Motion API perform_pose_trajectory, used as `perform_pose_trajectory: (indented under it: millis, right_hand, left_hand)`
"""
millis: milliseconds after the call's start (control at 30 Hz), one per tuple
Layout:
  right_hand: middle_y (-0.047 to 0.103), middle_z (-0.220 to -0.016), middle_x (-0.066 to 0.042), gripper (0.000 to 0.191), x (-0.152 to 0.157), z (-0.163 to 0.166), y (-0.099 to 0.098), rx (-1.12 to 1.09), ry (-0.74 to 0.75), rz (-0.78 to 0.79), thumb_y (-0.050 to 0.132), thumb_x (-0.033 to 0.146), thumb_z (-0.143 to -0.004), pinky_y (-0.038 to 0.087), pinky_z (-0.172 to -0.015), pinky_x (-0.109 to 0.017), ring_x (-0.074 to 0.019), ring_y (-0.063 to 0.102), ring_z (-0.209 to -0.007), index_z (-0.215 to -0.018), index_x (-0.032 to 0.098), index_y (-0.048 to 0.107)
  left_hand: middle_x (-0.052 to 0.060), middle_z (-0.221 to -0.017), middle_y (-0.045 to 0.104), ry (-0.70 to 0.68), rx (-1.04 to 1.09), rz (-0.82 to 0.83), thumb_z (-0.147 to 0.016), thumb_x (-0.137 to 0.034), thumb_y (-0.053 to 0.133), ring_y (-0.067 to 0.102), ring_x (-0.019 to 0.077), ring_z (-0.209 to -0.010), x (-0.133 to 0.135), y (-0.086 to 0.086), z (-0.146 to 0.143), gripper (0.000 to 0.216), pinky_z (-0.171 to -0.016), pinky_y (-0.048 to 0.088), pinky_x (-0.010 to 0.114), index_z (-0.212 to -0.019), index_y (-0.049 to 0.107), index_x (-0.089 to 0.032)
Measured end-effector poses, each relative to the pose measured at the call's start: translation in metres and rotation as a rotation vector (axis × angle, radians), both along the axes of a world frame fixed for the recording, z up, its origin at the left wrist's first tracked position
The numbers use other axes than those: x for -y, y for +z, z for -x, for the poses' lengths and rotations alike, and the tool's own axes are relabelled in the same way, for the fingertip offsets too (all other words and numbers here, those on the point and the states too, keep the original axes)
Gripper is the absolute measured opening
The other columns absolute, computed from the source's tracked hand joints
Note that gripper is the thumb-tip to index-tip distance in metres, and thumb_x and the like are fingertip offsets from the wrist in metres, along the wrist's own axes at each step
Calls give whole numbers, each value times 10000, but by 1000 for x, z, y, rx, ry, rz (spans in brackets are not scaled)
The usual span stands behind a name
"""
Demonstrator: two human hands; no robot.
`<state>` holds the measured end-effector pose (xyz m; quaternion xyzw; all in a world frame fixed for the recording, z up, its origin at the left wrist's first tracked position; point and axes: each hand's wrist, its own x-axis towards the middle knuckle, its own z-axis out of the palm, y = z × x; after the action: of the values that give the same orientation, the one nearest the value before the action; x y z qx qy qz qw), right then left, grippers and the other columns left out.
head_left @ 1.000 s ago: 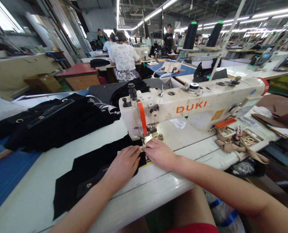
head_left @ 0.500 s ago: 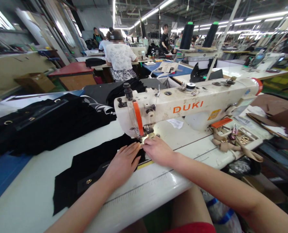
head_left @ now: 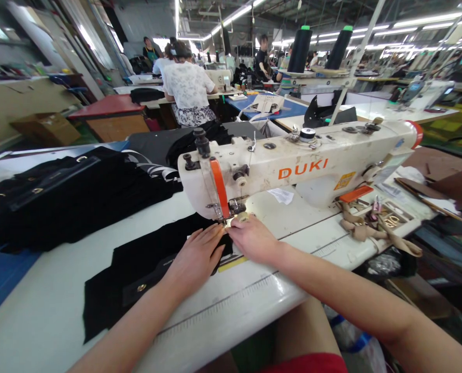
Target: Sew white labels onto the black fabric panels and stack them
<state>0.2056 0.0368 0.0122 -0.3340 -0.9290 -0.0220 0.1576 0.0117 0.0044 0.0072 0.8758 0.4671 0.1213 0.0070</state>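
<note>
Altogether, one black fabric piece (head_left: pixel 137 254) lay at the needle of one sewing machine (head_left: pixel 312 158), two thread cones (head_left: pixel 299 51) behind, one cloth heap (head_left: pixel 79 202) leftward. Left hand (head_left: pixel 197 254) rested flat on the piece, fingers extended, clasping nothing; right hand (head_left: pixel 254 241) curled beside the needle, its grip's hold impossible to tell. White worktop (head_left: pixel 59 290), ruler-marked along its front edge, separated piece from heap; strip-lit workshop beyond.

Orange "DUKI" stands on the white sewing machine (head_left: pixel 316 176).
</note>
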Motion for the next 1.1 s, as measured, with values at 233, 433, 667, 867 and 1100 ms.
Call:
perform_pose_trajectory:
  millis: [233,433,667,867,1100]
  right_hand:
    - [622,-887,-94,192,0,0,-5,1,1,-16,472,149,-942,409,-818,-359,-229,517,-912,-925,118,662]
    - [614,-895,-96,188,2,-2,-8,-18,24,2,482,147,-942,407,-811,-352,-217,512,-898,-968,119,665]
    - [598,-883,-87,201,2,-2,-8,6,38,-13,460,137,-944,405,-810,-344,-213,511,-885,-919,117,658]
    - [610,-908,-84,162,2,-2,-6,-2,26,-28,495,145,-930,409,-818,-350,-226,515,-903,-944,113,654]
    - [614,-839,-66,171,2,-3,-8,-30,-6,-39,509,160,-934,396,-794,-329,-208,512,-859,-853,131,657]
  left_hand:
    - [146,-1335,590,-2,27,-18,-951,-308,398,549,255,-1240,0,-3,1,413,-1039,443,488,-1291,563,-142]
    - [144,-1321,602,16,27,-29,-949,-291,395,547,245,-1240,2,-2,0,395,-1047,432,487,-1271,575,-149]
    - [131,-1263,645,19,-6,-81,-950,-298,394,579,237,-1196,4,0,0,374,-1037,439,466,-1216,610,-150]
    - [157,-1270,636,19,-48,-87,-960,-313,355,587,259,-1185,-1,2,1,418,-1010,460,478,-1229,595,-104]
    - [150,-1254,648,22,-43,-130,-951,-334,377,601,273,-1170,-14,-6,6,411,-992,480,471,-1215,610,-123]
